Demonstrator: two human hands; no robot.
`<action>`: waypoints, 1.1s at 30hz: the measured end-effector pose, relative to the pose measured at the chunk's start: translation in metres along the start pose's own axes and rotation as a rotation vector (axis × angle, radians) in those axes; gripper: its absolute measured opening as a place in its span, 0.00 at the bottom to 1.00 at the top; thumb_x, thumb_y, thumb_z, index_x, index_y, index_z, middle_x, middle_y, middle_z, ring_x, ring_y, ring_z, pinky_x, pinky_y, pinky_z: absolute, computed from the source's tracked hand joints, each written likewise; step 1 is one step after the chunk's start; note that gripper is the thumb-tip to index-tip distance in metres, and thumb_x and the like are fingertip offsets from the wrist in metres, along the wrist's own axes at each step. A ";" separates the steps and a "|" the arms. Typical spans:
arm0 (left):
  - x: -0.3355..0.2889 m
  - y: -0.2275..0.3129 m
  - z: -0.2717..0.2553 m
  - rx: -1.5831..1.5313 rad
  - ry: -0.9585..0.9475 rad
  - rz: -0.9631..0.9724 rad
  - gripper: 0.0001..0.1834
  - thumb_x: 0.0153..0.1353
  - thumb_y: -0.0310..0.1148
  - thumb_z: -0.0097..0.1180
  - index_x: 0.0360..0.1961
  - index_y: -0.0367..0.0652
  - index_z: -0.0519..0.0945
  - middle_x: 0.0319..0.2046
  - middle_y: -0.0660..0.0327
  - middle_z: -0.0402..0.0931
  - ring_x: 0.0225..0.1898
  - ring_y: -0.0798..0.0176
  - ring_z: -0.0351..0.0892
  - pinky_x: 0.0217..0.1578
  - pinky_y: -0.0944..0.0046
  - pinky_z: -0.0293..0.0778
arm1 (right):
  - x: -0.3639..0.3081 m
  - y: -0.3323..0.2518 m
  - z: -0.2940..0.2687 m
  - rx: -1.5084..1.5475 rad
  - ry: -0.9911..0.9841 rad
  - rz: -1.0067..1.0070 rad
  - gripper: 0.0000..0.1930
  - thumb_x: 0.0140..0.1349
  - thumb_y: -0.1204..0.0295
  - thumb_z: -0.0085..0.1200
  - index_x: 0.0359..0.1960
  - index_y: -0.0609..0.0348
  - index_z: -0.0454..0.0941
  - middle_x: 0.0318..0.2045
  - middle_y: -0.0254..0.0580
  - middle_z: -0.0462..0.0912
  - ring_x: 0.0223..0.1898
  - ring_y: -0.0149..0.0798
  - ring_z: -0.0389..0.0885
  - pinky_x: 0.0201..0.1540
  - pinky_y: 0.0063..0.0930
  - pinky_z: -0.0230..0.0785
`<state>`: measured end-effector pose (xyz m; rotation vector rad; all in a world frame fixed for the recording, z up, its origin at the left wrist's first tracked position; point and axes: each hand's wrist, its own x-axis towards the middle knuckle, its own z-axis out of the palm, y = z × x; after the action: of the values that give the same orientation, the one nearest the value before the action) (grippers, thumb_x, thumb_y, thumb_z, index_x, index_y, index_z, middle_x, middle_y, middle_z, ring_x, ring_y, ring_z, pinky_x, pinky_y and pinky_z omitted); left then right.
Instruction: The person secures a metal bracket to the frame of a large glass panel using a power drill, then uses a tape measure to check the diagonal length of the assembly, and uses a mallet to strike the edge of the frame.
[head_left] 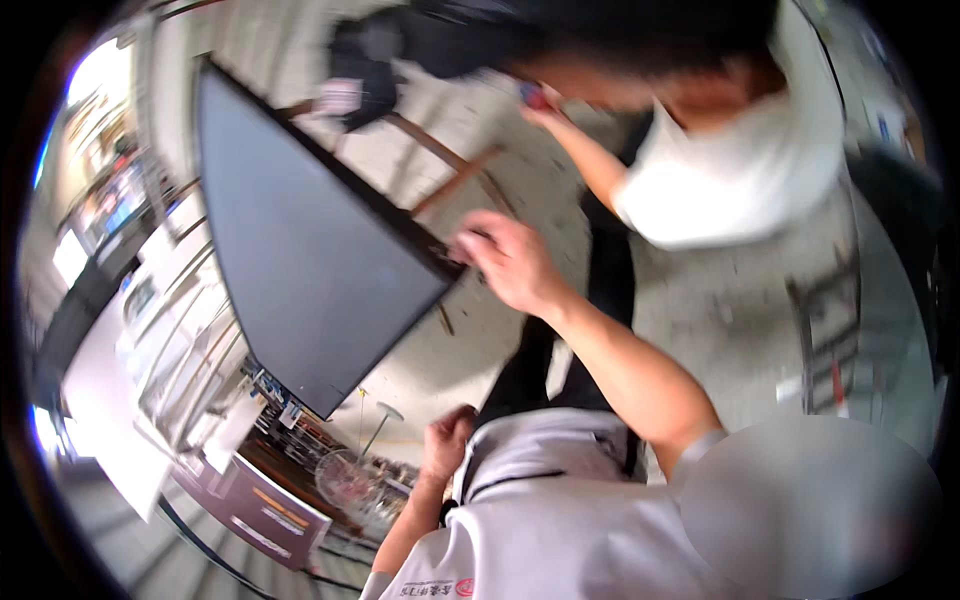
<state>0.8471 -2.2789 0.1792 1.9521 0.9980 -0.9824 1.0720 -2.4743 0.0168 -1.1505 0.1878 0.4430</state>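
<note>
A large grey panel [300, 240] with a dark frame edge lies slanted on the left. At its near right corner is my right hand [510, 262], fingers curled together around a small dark thing I cannot make out. Those fingers are at the dark edge; blur hides whether they touch it. Beside my waist hangs my left hand [447, 440], curled closed and apart from the panel. Its palm is hidden, so I cannot see whether anything is in it.
A person in a white top [740, 180] bends close on the right, a small red and blue thing [535, 95] in one hand. Brown support bars [440, 150] stand beyond the panel. A fan [345, 475] and brown carton [265, 510] are at lower left, a dark rack [830, 330] at right.
</note>
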 end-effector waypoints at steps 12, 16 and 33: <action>-0.015 -0.078 -0.007 -0.007 0.133 0.115 0.17 0.65 0.36 0.51 0.48 0.38 0.82 0.33 0.53 0.84 0.33 0.64 0.82 0.41 0.64 0.77 | -0.008 -0.006 0.015 -0.260 -0.106 -0.138 0.08 0.68 0.77 0.45 0.36 0.65 0.78 0.29 0.44 0.85 0.32 0.36 0.86 0.38 0.29 0.76; -0.030 -0.100 -0.004 0.052 0.218 0.149 0.18 0.61 0.38 0.51 0.47 0.40 0.83 0.34 0.47 0.83 0.36 0.57 0.85 0.43 0.62 0.78 | -0.023 -0.021 -0.009 -0.509 0.004 -0.245 0.07 0.66 0.78 0.46 0.36 0.67 0.77 0.28 0.50 0.85 0.32 0.43 0.87 0.38 0.34 0.77; -0.120 -0.322 0.092 -0.609 0.555 0.443 0.19 0.62 0.40 0.51 0.45 0.35 0.82 0.32 0.46 0.82 0.32 0.58 0.82 0.37 0.61 0.76 | -0.358 0.120 0.128 -1.314 -1.031 -0.219 0.10 0.64 0.69 0.51 0.38 0.62 0.81 0.33 0.54 0.84 0.38 0.52 0.85 0.42 0.40 0.75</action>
<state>0.4928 -2.2519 0.1594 1.8079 0.9398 0.1281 0.6884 -2.4042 0.0990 -1.9899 -1.2956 0.9525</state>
